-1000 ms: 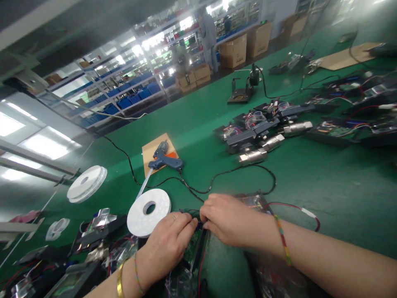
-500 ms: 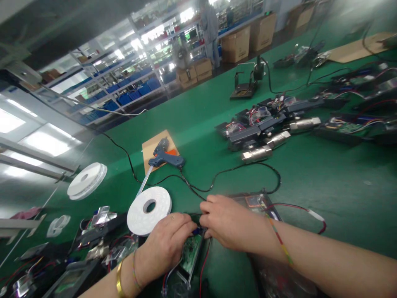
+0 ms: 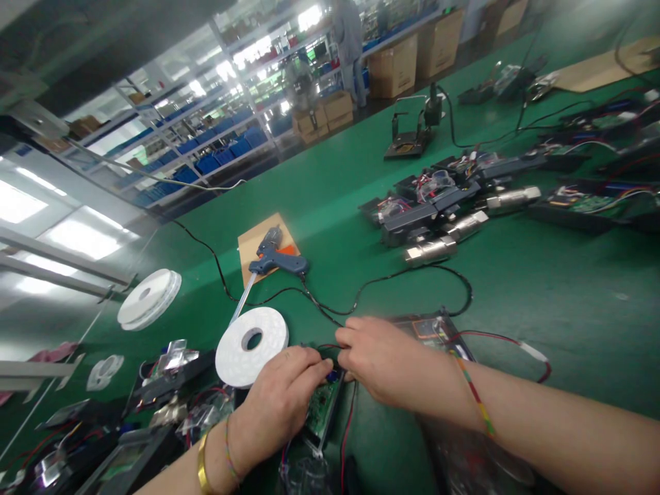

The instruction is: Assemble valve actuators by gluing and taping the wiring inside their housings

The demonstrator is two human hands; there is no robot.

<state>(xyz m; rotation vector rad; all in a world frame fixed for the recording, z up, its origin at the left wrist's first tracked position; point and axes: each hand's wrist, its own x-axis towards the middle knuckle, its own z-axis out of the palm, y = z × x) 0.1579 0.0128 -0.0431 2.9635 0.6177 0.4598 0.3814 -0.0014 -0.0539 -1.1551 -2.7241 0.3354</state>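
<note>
My left hand (image 3: 281,405) and my right hand (image 3: 384,361) meet fingertip to fingertip over a green circuit board (image 3: 322,407) at the near edge of the green table (image 3: 541,295). Both hands are closed in a pinch on small wires and a blue part at the board's top end. Red and black wires (image 3: 346,433) trail from the board toward me. A white tape roll (image 3: 251,345) lies just left of my left hand. A dark assembly (image 3: 430,328) with a red wire lies behind my right wrist.
A blue glue gun (image 3: 276,261) rests on a cardboard square, its black cord looping across the table. A second white roll (image 3: 149,298) lies far left. Several black devices with metal cylinders (image 3: 443,213) are piled at right. More assemblies (image 3: 155,385) crowd the near left. A person stands by distant shelves.
The view has shifted slightly. My hands stay pinched together over the board, which now shows more below my left hand.
</note>
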